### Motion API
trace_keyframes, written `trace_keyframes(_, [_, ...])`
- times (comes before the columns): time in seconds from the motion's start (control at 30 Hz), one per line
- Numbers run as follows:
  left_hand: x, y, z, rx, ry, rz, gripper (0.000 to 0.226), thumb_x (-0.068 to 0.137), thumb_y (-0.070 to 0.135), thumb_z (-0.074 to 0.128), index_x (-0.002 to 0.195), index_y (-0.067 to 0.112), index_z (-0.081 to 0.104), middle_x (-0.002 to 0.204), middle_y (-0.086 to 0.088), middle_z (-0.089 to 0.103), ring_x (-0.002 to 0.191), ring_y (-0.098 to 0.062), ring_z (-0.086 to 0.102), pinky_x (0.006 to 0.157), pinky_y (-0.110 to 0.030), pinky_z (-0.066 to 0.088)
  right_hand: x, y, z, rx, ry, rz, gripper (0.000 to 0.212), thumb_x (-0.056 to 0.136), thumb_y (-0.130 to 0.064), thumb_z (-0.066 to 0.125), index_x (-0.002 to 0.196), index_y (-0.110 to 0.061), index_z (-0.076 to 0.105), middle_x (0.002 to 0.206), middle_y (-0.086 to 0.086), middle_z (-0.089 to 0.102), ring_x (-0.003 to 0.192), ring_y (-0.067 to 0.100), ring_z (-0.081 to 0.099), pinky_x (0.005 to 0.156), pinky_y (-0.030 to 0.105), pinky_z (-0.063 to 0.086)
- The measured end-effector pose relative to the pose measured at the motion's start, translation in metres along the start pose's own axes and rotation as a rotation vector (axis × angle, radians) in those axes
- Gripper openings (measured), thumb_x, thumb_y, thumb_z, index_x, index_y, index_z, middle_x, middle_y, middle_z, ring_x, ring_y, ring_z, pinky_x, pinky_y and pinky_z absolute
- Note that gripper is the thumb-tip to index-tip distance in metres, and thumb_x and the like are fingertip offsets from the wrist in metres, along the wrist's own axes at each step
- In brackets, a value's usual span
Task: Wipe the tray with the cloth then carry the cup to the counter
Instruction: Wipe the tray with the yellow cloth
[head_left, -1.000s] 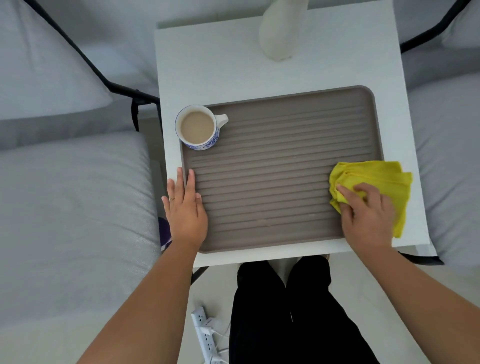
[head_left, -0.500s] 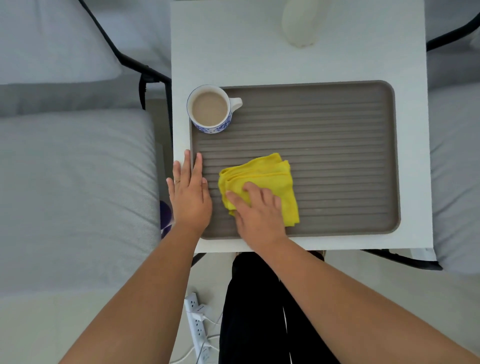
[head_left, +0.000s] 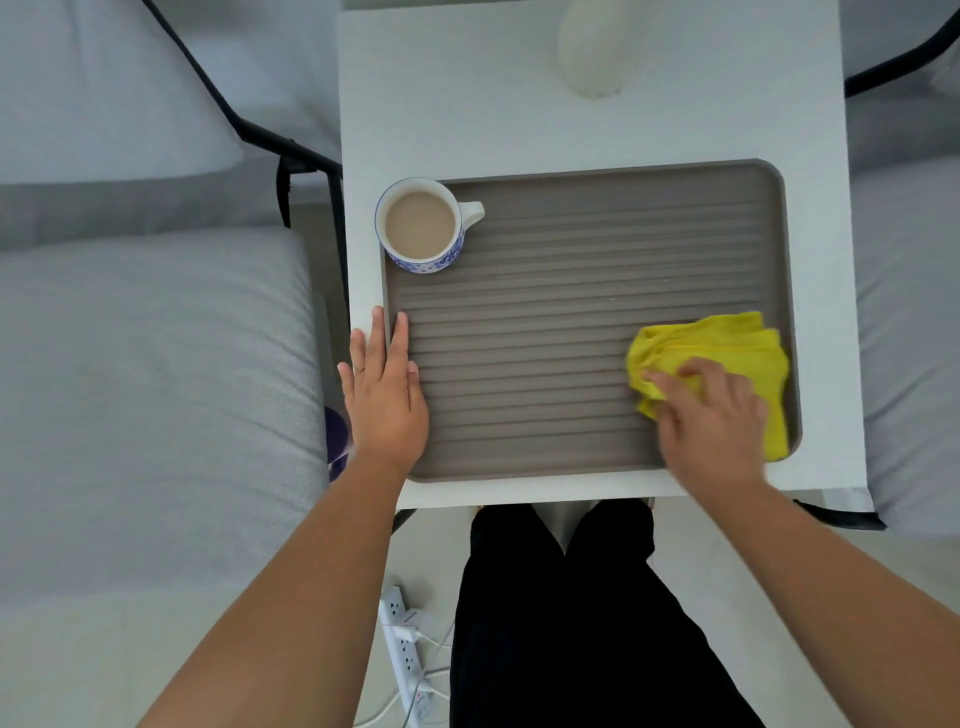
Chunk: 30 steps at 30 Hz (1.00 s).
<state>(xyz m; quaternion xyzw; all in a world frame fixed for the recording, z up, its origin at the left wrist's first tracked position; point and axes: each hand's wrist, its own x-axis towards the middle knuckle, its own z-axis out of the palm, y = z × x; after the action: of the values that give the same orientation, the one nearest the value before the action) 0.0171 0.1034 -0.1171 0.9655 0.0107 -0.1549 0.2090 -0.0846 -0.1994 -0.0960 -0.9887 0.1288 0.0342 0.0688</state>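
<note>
Wiping is in progress. The right hand (head_left: 709, 415) is pressing the folded yellow cloth (head_left: 727, 345) flat onto the ribbed tray (head_left: 545, 322) at its near right corner. The fingers (head_left: 670, 382) are lying spread over the cloth, but motion blur is hiding whether they are curling into the fabric, so the grip cannot be told for certain. The cloth is bunched thick, presumably to give a pad that rides over the ridges.

The left hand (head_left: 384, 395) is resting palm down on the tray's left rim, fingers straight and together, one side on the tray and the other on the white surface (head_left: 467, 104). Judged purpose: it is pinning the tray so the strokes do not drag it.

The cup (head_left: 422, 224) is standing upright in the tray's far left corner, full of milky drink, handle pointing right, well apart from the cloth and near the left hand. Its corner is unreachable by the cloth while it stands there. Carrying has not begun.

Risk noted: a full cup on a tray being rubbed may slop if the tray shifts.

A pale vase (head_left: 592, 47) is standing on the far surface.
</note>
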Motion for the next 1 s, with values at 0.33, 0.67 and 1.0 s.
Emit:
trace_keyframes(0.33, [0.000, 0.001, 0.001, -0.041, 0.021, -0.017, 0.057, 0.100, 0.009, 0.029, 0.152, 0.032, 0.018, 0.161, 0.010, 0.005, 0.149, -0.021, -0.002, 0.116, -0.045, -0.002, -0.032, -0.007, 0.005, 0.071, 0.031, 0.136, 0.045, 0.074, -0.025, 0.041, 0.106, -0.015, 0.070, 0.112, 0.012, 0.063, 0.085, 0.037, 0.055, 0.066, 0.041, 0.042])
trace_keyframes(0.67, [0.000, 0.003, 0.000, -0.074, 0.016, -0.011, 0.057, 0.100, 0.009, 0.031, 0.152, 0.031, 0.020, 0.161, 0.009, 0.005, 0.149, -0.023, -0.001, 0.116, -0.047, -0.002, -0.027, -0.167, 0.033, 0.121, -0.110, -0.300, 0.042, 0.074, -0.024, 0.049, 0.113, -0.025, 0.064, 0.110, -0.003, 0.061, 0.082, 0.025, 0.049, 0.068, 0.035, 0.029])
trace_keyframes(1.0, [-0.001, 0.002, -0.002, -0.025, 0.000, 0.004, 0.055, 0.102, 0.011, 0.028, 0.152, 0.032, 0.017, 0.161, 0.009, 0.003, 0.149, -0.024, -0.001, 0.117, -0.046, 0.000, -0.026, -0.071, 0.028, 0.042, -0.030, -0.532, 0.038, 0.074, -0.021, 0.058, 0.111, -0.028, 0.067, 0.113, 0.001, 0.064, 0.084, 0.027, 0.055, 0.068, 0.036, 0.035])
